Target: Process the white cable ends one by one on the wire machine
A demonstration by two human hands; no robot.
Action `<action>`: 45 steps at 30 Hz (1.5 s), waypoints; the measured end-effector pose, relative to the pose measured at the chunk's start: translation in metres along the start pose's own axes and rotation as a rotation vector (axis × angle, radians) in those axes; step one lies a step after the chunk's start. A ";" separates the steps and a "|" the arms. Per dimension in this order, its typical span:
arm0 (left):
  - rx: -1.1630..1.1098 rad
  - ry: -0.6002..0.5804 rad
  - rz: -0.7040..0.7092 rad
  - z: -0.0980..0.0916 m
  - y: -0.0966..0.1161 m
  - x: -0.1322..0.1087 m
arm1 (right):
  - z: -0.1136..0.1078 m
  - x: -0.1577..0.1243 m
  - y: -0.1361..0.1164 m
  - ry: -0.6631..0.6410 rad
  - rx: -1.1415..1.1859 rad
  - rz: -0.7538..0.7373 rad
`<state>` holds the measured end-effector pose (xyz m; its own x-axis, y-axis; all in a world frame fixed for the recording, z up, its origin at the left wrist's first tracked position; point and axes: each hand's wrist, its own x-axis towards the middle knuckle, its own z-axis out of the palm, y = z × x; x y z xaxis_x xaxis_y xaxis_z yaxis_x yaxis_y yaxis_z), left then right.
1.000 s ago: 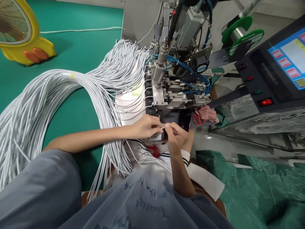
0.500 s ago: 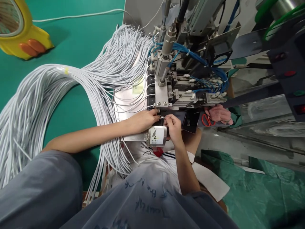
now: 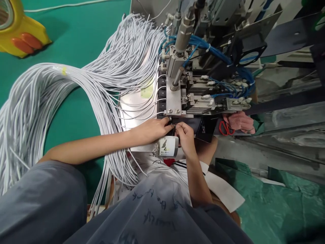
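My left hand reaches in from the left with its fingers pinched at the front end of a pneumatic machine. A white cable seems to run under this hand, and its thin tip shows between my two hands. Facing it, my right hand pinches that small tip; the fingers hide most of it. Several white cables lead into the machine's black blocks just beyond my left hand. A clear box with a white label sits below my fingers.
A large bundle of white cables covers the left of the green table. A yellow toy-like fan stands at the far left. Right of my hands are a black phone, red-handled scissors and a pink cloth.
The camera view has shifted slightly, so the machine appears larger and the fan lies farther out of frame. Both hands stay pinched together at the cable tip, with the fingers slightly moved.
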<state>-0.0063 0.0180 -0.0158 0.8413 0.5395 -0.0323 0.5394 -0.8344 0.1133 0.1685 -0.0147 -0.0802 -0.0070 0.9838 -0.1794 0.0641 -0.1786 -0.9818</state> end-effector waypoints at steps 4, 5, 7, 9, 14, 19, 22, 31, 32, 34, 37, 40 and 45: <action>0.019 -0.037 -0.009 -0.004 0.002 0.001 | 0.000 0.002 0.001 0.001 -0.002 -0.011; 0.022 -0.038 -0.007 -0.004 0.002 0.002 | 0.000 0.003 0.001 0.013 -0.004 -0.010; 0.031 -0.042 0.001 -0.005 0.002 0.002 | 0.001 0.005 -0.001 0.052 -0.005 -0.013; 0.042 -0.045 0.010 -0.004 0.001 0.002 | 0.002 0.007 -0.004 0.084 -0.007 -0.028; 0.055 -0.027 0.026 -0.004 0.001 0.001 | 0.002 0.007 -0.008 0.087 -0.047 -0.047; 0.057 -0.029 0.017 -0.004 0.001 0.001 | 0.004 0.004 -0.002 0.036 -0.060 -0.044; 0.033 -0.014 0.016 -0.005 0.001 -0.001 | 0.007 0.007 0.008 0.054 -0.055 -0.074; -0.014 -0.076 -0.057 -0.017 0.001 -0.011 | -0.002 -0.003 0.038 0.302 -0.009 -0.026; -0.007 -0.065 -0.052 -0.017 0.001 -0.011 | -0.002 -0.006 0.034 0.305 0.012 -0.035; 0.002 -0.040 -0.037 -0.017 0.002 -0.010 | -0.001 -0.010 0.025 0.292 0.035 -0.053; -0.010 -0.002 0.000 -0.012 0.002 -0.009 | 0.001 -0.007 0.013 0.220 0.052 -0.041; -0.027 0.003 0.016 -0.008 0.001 -0.007 | 0.003 -0.003 0.008 0.139 0.085 0.000; -0.028 0.004 0.012 -0.005 0.000 -0.005 | 0.005 0.000 0.002 0.083 0.087 0.016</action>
<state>-0.0103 0.0157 -0.0103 0.8473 0.5304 -0.0270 0.5284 -0.8371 0.1417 0.1634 -0.0150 -0.0826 0.0767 0.9783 -0.1925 -0.0236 -0.1913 -0.9813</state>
